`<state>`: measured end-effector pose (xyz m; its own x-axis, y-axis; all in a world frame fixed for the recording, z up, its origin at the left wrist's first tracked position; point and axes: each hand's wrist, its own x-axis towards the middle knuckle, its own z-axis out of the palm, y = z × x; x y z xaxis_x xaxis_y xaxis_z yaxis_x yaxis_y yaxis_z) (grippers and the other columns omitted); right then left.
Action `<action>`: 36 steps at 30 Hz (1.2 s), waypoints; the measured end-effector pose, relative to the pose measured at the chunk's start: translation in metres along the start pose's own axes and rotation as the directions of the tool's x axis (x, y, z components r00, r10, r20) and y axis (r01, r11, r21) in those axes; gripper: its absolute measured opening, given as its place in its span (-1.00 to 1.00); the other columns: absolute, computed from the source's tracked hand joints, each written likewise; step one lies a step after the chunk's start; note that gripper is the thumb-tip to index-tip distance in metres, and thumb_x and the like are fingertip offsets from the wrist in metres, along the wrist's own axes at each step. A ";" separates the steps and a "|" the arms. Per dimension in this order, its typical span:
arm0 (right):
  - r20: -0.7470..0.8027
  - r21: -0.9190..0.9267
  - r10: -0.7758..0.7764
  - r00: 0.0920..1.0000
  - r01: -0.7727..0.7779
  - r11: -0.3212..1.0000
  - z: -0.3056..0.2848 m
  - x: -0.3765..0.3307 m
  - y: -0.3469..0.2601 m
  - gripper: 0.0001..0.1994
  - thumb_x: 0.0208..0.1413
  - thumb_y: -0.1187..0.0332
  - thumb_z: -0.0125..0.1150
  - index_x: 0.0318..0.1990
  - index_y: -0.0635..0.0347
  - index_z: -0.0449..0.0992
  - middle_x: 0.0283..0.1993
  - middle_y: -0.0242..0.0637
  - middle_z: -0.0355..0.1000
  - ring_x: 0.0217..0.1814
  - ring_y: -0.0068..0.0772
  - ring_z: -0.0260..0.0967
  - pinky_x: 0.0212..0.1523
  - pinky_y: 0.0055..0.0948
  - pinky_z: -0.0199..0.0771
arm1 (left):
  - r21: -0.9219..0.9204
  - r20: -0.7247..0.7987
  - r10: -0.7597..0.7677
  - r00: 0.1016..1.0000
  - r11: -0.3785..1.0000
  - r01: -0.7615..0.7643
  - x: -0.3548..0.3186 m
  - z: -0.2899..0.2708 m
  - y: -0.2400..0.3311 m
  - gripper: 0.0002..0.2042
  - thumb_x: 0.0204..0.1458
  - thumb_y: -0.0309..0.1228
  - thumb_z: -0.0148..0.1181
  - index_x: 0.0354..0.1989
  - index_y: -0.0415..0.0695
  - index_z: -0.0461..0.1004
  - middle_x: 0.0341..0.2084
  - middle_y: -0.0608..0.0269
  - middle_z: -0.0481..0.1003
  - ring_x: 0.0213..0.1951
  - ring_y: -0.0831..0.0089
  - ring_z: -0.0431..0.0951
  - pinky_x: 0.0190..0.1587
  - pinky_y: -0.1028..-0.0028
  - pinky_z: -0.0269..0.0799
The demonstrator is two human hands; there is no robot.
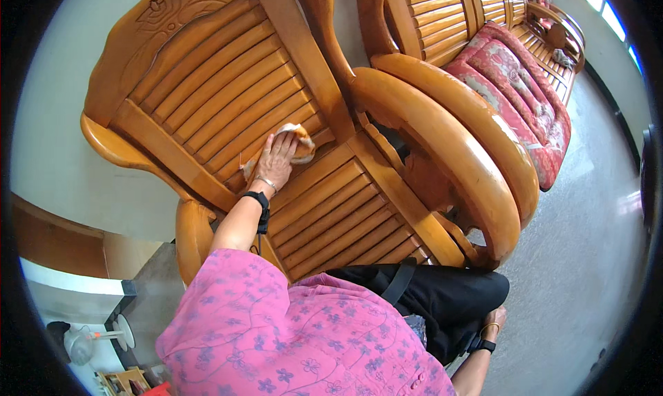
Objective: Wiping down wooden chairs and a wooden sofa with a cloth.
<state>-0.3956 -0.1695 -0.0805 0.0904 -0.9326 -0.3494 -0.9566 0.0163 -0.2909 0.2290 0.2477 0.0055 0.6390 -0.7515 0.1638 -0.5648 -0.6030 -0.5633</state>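
In the head view, the person's left hand (275, 162) reaches up to a wooden chair, its palm turned down and its fingers stretched out nearly straight and close together. It is flat and open rather than closed, pressing on a white and orange-brown cloth (304, 149). The cloth lies directly under the hand, touching the palm side of the fingers; part of it shows past the fingertips and on the right of them, and a paler edge peeks out at the left of the hand. How much of it is bunched beneath the palm is hidden.

Hand and cloth are at the low end of the slatted backrest (214, 99), close to where it meets the slatted seat (331, 216). The left wrist bears a thin bracelet (266, 182) and a black band (261, 206).

The right hand (496, 318) is beside the knee of the black trousers (449, 292), well apart from the cloth. Its fingers are mostly out of sight, so one cannot tell whether it is open or closed. To the right of the seat curves a thick wooden armrest (456, 147), and beyond it lies a red patterned cushion (518, 95).
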 end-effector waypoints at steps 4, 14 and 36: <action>0.019 0.003 -0.023 1.000 0.023 1.000 -0.006 -0.007 -0.008 -0.59 0.12 0.11 -0.02 -0.12 0.24 0.58 -0.11 0.13 0.51 -0.04 0.21 0.47 -0.12 -0.06 0.45 | 0.096 0.275 0.016 0.961 0.994 -0.044 -0.061 0.004 -0.013 -0.34 0.07 -0.26 -0.02 0.40 -0.01 0.01 0.39 0.34 -0.03 0.43 0.31 -0.16 0.44 0.08 -0.50; -0.004 0.141 -0.032 0.999 0.032 0.989 -0.011 -0.014 -0.021 -0.63 0.11 0.17 0.04 -0.15 0.29 0.59 -0.14 0.07 0.55 -0.05 0.08 0.51 -0.12 -0.16 0.44 | 0.131 0.213 -0.015 0.977 0.991 -0.013 -0.093 0.023 -0.012 -0.39 0.09 -0.30 -0.06 0.38 -0.05 0.08 0.40 0.31 -0.01 0.44 0.26 -0.14 0.44 0.06 -0.50; 0.031 -0.064 0.013 0.999 -0.011 0.998 0.000 0.003 -0.003 -0.55 0.13 0.07 0.01 -0.17 0.34 0.58 -0.13 0.19 0.49 -0.02 0.23 0.45 -0.14 -0.01 0.42 | 0.186 0.011 0.072 0.997 0.980 -0.073 0.061 0.007 0.058 -0.43 0.12 -0.25 -0.12 0.37 -0.01 0.13 0.40 0.33 0.02 0.44 0.31 -0.13 0.42 0.07 -0.55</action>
<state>-0.3927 -0.1720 -0.0806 0.0863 -0.9206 -0.3809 -0.9732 0.0038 -0.2298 0.2389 0.1689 -0.0231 0.6021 -0.7903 0.1139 -0.5029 -0.4862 -0.7146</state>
